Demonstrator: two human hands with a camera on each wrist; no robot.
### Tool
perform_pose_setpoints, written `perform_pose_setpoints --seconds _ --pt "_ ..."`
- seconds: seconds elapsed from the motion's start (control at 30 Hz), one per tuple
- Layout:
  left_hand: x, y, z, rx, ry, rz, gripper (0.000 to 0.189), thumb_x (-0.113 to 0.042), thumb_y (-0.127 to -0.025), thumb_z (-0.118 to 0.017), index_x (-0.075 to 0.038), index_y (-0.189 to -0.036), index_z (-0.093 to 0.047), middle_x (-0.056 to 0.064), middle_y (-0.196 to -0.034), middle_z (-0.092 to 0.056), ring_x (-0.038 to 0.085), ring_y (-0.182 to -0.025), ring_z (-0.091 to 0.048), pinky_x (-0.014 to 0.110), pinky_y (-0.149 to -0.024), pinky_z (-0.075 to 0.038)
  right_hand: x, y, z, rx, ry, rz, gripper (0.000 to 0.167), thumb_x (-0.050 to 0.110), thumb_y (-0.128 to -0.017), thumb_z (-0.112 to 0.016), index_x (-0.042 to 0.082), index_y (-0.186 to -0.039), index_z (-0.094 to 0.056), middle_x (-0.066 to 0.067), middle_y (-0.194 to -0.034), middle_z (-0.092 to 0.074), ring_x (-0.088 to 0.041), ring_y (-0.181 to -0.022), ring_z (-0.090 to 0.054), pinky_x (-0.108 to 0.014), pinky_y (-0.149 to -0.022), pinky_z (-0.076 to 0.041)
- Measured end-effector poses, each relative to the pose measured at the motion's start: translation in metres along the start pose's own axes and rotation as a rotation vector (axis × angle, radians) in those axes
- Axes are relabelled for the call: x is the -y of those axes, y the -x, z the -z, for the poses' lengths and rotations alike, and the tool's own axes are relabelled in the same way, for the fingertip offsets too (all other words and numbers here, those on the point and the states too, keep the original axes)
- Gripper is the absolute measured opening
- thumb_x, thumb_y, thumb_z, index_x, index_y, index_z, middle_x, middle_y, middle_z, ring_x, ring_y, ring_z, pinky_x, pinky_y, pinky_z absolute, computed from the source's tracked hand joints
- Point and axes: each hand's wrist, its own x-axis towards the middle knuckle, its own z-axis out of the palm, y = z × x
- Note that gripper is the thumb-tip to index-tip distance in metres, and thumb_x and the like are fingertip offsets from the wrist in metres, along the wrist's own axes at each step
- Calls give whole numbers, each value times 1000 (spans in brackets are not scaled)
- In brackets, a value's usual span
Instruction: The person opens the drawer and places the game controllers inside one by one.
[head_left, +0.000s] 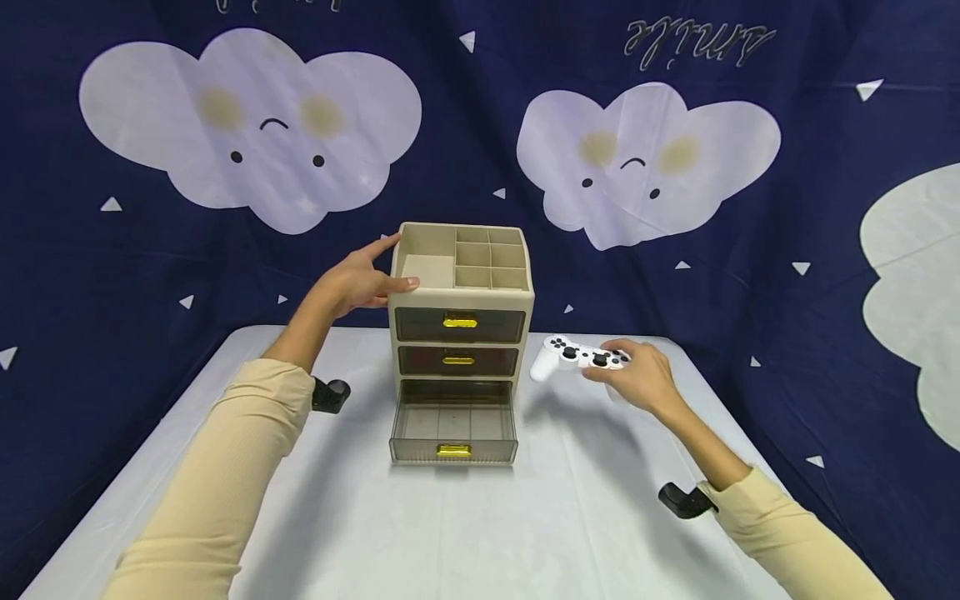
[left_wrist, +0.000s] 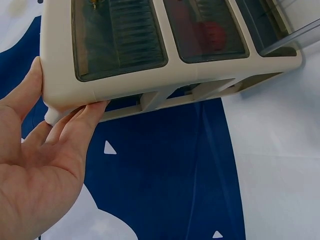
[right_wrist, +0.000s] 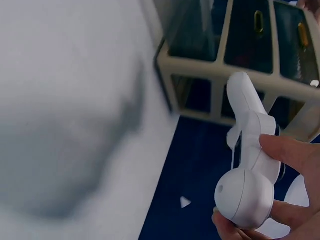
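A beige drawer organizer stands upright on the table, with an open compartment top and three smoky see-through drawers. Its bottom drawer is pulled out; the upper two are closed. My left hand grips the organizer's upper left edge, thumb over the rim and fingers against the side, as the left wrist view also shows. To the right of the organizer, my right hand holds a white game controller by one end, above the table. Something red shows dimly inside the middle drawer.
A white cloth covers the table. Behind it hangs a dark blue curtain with cloud and triangle prints. Gold handles mark the drawer fronts. Black wrist-worn devices sit by both sleeves.
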Motion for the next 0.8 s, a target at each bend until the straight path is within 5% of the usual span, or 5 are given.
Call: perform_pose_setpoints --seconds 0.33,0.8 --pt "0 0 0 -5 0 10 99 -17 -94 -75 -36 -164 -9 3 -172 5 37 -136 -53 50 -113 -45 28 10 1 137 39 52 60 50 -73 -87 13 -118 -74 -11 -109 -74 -31 -104 -62 -40 -80 -47" --pt "0 -2 -1 -7 -7 8 99 -17 -94 -75 -35 -164 -9 -2 -172 10 37 -136 -52 49 -112 -46 60 20 -19 219 10 117 56 50 -69 -88 19 -114 -76 0 -94 -74 -22 -92 -60 -32 -72 -46"
